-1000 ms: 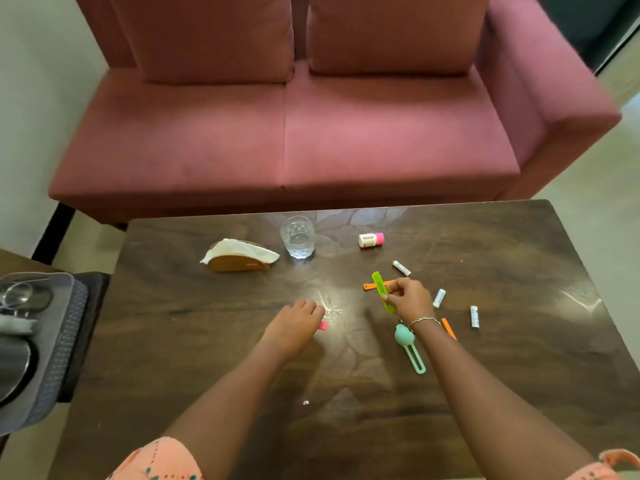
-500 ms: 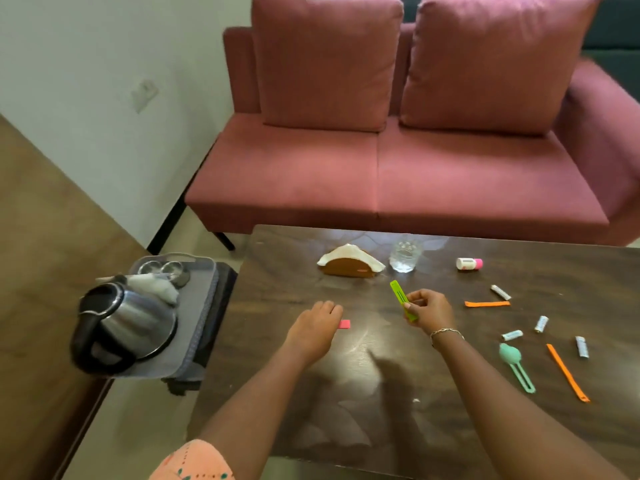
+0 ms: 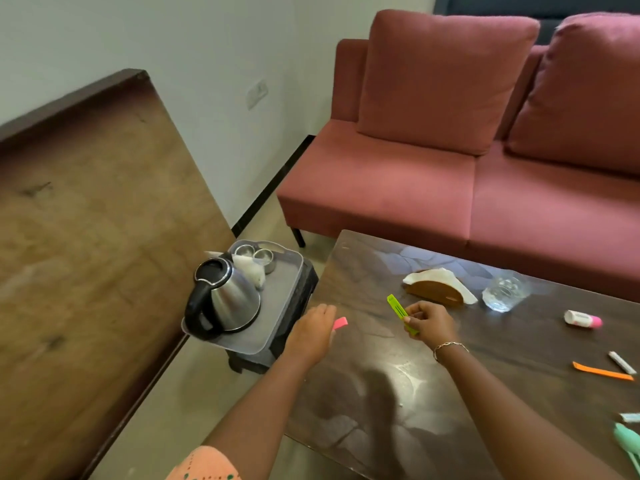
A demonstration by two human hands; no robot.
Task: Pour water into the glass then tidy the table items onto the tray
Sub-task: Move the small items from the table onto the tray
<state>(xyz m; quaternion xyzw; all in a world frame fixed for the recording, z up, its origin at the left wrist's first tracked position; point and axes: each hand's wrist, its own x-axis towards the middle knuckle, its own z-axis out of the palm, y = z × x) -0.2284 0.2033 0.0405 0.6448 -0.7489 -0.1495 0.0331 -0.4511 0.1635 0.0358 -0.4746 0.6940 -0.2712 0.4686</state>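
My right hand [image 3: 429,323] pinches a lime green clip [image 3: 398,310] above the dark wooden table [image 3: 398,393]. At the table's left edge my left hand [image 3: 310,336] holds a small pink piece [image 3: 340,322] at its fingertips. A grey tray [image 3: 277,306] on a low black stool left of the table carries a steel kettle [image 3: 225,299], two small steel cups [image 3: 254,255] and a white cloth. The glass [image 3: 505,293] with water in it stands at the table's far side beside a wooden napkin holder [image 3: 436,291].
A white and pink bottle [image 3: 581,319], an orange strip [image 3: 602,371], a white tube [image 3: 621,362] and a mint green tool [image 3: 628,441] lie at the table's right. A red sofa [image 3: 450,174] stands behind the table. A brown wooden panel [image 3: 86,237] fills the left.
The view has swung left, bringing the tray and kettle closer to centre. Both hands have moved toward the table's left edge, still holding the pink piece and green clip.
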